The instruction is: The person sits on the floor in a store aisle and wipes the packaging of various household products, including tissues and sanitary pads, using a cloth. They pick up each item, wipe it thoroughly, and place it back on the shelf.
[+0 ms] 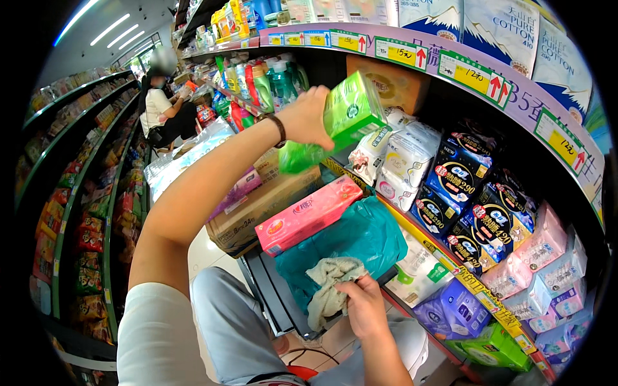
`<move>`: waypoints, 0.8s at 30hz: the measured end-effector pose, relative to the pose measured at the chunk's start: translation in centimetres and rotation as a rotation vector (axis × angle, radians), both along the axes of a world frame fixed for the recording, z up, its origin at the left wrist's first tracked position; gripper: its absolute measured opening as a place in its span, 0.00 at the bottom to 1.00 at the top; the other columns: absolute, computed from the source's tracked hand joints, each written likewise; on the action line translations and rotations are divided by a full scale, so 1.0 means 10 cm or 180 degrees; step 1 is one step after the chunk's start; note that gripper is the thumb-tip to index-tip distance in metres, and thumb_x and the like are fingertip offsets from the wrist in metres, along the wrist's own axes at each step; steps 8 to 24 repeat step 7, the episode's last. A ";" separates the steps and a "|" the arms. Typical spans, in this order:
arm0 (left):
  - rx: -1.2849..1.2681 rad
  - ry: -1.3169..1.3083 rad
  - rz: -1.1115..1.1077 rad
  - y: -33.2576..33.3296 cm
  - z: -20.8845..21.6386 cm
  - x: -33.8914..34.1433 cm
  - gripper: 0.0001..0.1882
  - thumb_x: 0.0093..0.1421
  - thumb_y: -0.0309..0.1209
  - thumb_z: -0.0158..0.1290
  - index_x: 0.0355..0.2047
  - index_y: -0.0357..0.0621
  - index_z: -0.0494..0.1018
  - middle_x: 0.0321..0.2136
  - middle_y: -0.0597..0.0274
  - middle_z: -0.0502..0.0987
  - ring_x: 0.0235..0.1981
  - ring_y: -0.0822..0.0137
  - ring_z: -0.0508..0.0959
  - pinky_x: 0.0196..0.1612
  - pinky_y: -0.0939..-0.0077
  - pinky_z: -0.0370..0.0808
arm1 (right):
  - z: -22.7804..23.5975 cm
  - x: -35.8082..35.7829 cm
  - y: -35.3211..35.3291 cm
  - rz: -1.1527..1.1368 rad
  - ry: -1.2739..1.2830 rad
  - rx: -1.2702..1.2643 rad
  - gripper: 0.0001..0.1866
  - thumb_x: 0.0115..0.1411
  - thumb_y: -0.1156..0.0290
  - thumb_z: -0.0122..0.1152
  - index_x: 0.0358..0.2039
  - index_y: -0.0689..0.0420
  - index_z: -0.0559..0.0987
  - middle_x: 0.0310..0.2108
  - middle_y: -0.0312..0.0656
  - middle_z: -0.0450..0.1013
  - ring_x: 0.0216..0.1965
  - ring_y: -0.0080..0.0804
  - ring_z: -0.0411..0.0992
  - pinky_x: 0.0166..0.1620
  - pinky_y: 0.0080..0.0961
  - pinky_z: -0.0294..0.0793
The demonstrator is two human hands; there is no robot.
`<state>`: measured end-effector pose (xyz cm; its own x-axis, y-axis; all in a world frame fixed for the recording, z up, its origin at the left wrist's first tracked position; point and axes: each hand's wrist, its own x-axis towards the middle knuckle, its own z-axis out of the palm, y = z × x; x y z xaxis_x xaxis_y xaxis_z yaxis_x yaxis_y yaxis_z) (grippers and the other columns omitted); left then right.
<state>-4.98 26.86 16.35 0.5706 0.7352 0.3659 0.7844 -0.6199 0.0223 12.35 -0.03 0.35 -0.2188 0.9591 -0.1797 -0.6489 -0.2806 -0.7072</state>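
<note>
My left hand point(309, 119) reaches up toward the shelf, its fingers wrapped round a bright green tissue pack point(353, 110). The pack's lower end is blurred, and part of it lies behind my fingers. Low in front of me, my right hand point(365, 303) pinches a crumpled grey-beige cloth point(331, 283). Just beyond the cloth spreads a teal plastic bag point(376, 235). A pink tissue pack point(309, 215) lies beside the bag, next to a cardboard box point(251, 222).
Wrapped white packs point(405, 157) and dark blue sanitary pad packs point(460, 167) fill the shelf at right. Price labels point(402, 53) line the shelf edge above. Purple packs point(450, 309) stand lower down. Another person point(164, 106) sits farther along the aisle, opposite snack shelves point(90, 244).
</note>
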 end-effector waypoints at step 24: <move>0.1109 -0.0795 -0.0064 0.74 -0.49 0.24 0.38 0.44 0.29 0.63 0.53 0.37 0.56 0.51 0.48 0.63 0.55 0.44 0.66 0.54 0.58 0.70 | 0.03 0.03 0.04 0.0131 -0.0034 -0.0119 0.21 0.53 0.84 0.54 0.49 0.66 0.73 0.47 0.45 0.75 0.48 0.34 0.73 0.55 0.26 0.68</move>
